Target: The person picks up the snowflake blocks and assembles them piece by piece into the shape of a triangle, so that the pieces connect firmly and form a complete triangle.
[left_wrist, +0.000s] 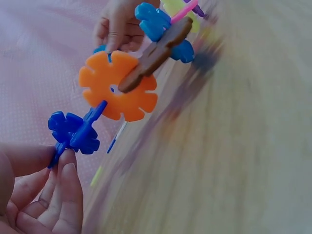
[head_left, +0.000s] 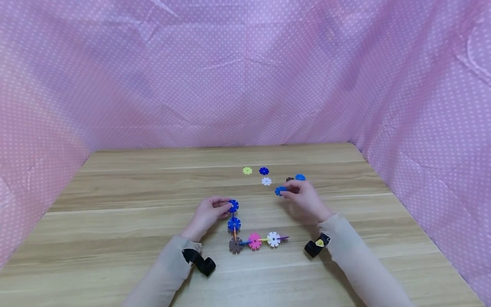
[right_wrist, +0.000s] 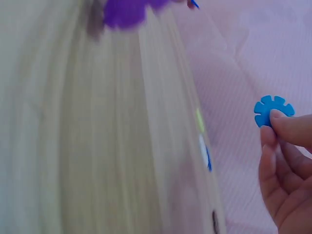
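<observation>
My left hand [head_left: 206,214] pinches a dark blue notched disc [head_left: 234,206] at the upper end of an L-shaped chain of interlocking plastic discs. Below it come another blue disc [head_left: 234,224], an orange disc [left_wrist: 109,83] and a brown disc [head_left: 235,245]. From that corner the chain runs right through a light blue edge, a pink disc [head_left: 255,241], a yellow one, a white disc [head_left: 273,239] and a purple end piece [head_left: 284,238]. Between thumb and fingers, my right hand [head_left: 305,199] holds a separate light blue disc [right_wrist: 273,108], apart from the chain.
Loose discs lie farther back on the wooden table [head_left: 126,192]: yellow-green [head_left: 247,170], dark blue [head_left: 264,171], white [head_left: 266,181] and light blue [head_left: 300,177]. A brown disc [head_left: 289,179] is partly hidden behind my right hand. Pink dotted cloth [head_left: 230,85] surrounds the table.
</observation>
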### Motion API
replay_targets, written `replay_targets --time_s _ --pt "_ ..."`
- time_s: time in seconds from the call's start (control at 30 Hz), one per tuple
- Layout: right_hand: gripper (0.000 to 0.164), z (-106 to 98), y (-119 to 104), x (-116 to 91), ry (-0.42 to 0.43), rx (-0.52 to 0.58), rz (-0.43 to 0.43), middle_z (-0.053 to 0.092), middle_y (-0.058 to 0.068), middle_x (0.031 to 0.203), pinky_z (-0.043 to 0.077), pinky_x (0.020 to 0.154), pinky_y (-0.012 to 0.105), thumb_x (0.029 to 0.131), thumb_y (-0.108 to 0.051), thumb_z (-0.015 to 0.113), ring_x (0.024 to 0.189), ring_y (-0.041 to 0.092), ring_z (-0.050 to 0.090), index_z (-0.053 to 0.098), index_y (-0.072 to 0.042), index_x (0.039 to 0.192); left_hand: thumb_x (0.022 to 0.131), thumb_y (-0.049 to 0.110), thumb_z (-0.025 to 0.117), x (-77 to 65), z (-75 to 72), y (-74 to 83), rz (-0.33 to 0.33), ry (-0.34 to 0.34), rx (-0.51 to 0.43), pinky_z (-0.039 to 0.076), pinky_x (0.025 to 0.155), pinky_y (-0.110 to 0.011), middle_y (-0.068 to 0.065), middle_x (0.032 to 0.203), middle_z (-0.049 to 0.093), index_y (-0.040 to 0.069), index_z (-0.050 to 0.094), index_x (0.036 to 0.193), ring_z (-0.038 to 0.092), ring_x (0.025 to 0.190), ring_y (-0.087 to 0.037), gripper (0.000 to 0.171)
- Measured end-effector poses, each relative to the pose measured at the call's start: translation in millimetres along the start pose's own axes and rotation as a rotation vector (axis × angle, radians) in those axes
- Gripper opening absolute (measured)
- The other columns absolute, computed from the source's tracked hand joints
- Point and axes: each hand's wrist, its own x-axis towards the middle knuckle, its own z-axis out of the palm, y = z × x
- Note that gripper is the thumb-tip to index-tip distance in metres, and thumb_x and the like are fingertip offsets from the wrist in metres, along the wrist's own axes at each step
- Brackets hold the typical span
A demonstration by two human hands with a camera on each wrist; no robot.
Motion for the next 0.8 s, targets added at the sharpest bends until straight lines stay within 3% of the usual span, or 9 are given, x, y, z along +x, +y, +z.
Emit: replay_targets --time_s 0.1,0.23,0.43,0.67,0.8 --pt "0.013 8 -10 -3 0.043 0.026 -0.061 0.068 0.014 0.096 0.054 0.073 0.023 0.085 -0.004 0.067 0.084 0.018 0.064 0.070 0.000 0.098 0.086 -0.002 0.062 -2.3 1.3 3.2 0.022 -0.001 0.011 0.057 0.077 -0.031 -0.015 0.098 0.067 -0.006 0.063 0.112 0.066 0.079 -0.014 0.026" --pt "0.013 18 -22 -7 0.034 0.026 -0.154 0.071 0.014 0.093 0.054 0.068 0.022 0.085 -0.002 0.067 0.080 0.021 0.066 0.071 0.000 0.097 0.087 0.001 0.063 -5.8 2.8 7.1 0.039 -0.002 0.037 0.057 0.076 -0.030 -0.014 0.097 0.068 -0.003 0.064 0.112 0.066 0.078 -0.014 0.026" --pt "0.012 34 -38 -14 0.062 0.013 -0.294 0.072 0.011 0.091 0.055 0.068 0.022 0.083 -0.003 0.069 0.078 0.020 0.068 0.072 -0.002 0.095 0.088 0.005 0.064 -11.7 6.0 12.0 0.058 0.007 0.042 0.057 0.077 -0.033 -0.010 0.093 0.069 0.001 0.066 0.110 0.067 0.079 -0.015 0.022" --pt "0.011 44 -48 -19 0.117 -0.086 -0.511 0.072 0.006 0.083 0.056 0.070 0.024 0.079 0.002 0.072 0.075 0.015 0.067 0.072 -0.005 0.087 0.087 0.006 0.065 -20.4 13.1 20.8 0.136 0.036 0.063 0.057 0.077 -0.037 -0.008 0.087 0.066 0.002 0.067 0.105 0.065 0.076 -0.015 0.018" --pt "0.011 47 -50 -21 0.134 -0.122 -0.579 0.072 0.005 0.084 0.056 0.069 0.025 0.078 0.002 0.073 0.076 0.015 0.067 0.072 -0.005 0.086 0.087 0.003 0.064 -23.9 16.3 24.1 0.188 0.022 0.051 0.057 0.075 -0.040 -0.007 0.083 0.066 0.001 0.068 0.108 0.064 0.072 -0.015 0.022"
